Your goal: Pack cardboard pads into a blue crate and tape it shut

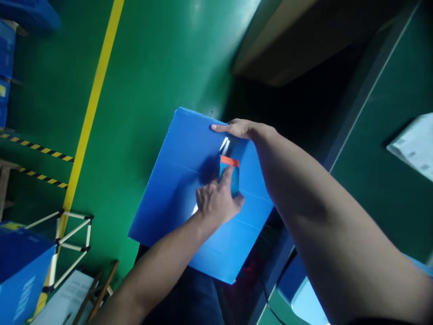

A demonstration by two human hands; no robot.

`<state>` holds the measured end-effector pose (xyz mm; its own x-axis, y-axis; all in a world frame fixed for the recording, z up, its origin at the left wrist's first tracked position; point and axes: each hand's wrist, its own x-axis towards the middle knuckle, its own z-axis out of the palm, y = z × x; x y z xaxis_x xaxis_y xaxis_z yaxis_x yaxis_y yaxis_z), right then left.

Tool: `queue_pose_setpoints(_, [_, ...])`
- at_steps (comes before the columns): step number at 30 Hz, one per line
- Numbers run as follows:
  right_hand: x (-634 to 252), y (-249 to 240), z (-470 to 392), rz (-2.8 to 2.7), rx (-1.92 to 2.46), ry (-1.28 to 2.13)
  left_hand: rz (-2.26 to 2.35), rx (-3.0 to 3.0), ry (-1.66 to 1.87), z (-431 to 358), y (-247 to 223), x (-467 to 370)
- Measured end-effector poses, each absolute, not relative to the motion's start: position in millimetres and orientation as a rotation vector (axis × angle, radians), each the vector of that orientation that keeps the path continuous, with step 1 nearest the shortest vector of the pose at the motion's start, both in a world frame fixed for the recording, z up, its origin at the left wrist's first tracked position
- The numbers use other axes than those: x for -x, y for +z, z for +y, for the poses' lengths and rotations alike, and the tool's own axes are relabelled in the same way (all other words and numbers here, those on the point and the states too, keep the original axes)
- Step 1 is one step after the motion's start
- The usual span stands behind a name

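Note:
A blue folded carton [162,180] with faint crease lines is tilted in front of my body. My right hand [238,128] grips its far edge, thumb flat on the top face and the other fingers out of sight behind it. Over the middle of the carton, my left hand [218,198] is closed around a blue tape dispenser [234,180] with an orange edge, its index finger stretched along the top. Just beyond the orange edge, a shiny strip [224,145], seemingly clear tape, catches the light.
Green floor [152,58] with a yellow line [98,90] lies beyond. At left are a blue box [23,275] and a white tube frame [72,246]. A dark green table [382,180] stands at right, a white packet [414,146] on it; a brown carton [270,45] is farther back.

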<state>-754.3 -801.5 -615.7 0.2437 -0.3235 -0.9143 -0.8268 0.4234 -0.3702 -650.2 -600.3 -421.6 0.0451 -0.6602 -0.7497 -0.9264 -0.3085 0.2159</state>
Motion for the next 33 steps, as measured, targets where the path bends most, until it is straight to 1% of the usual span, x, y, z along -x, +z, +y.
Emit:
queue_pose_setpoints(8, [750.1, -610.6, -794.2, 1.489, 1.352, 0.430, 1.435, 2.012, 1.099, -459.4, -349.1, 612.5])
queue_pose_setpoints(12, [746.4, -597.2, -780.7, 1.566, 1.461, 0.361, 1.344, 1.996, 1.065, -412.1, -328.8, 598.5])
queue_pose_setpoints(15, [741.4, -587.8, -765.6, 1.657, 1.578, 0.269, 1.318, 1.983, 1.089, -404.4, -332.7, 599.9])
queue_pose_setpoints(20, [726.7, -579.1, -733.5, 1.810, 1.657, 0.088, 1.287, 1.947, 1.108, -412.0, -353.0, 608.9])
queue_pose_setpoints(24, [706.6, -565.2, -678.9, 1.814, 1.745, -0.131, 1.286, 1.969, 1.115, -414.9, -361.8, 608.2])
queue_pose_setpoints(30, [677.3, -538.7, -549.7, 1.620, 1.774, 0.008, 1.323, 1.972, 1.098, -415.3, -368.5, 604.4])
queue_pose_setpoints(33, [673.2, -535.9, -511.9, 1.568, 1.815, 0.028, 1.380, 1.951, 1.115, -415.4, -371.0, 602.7])
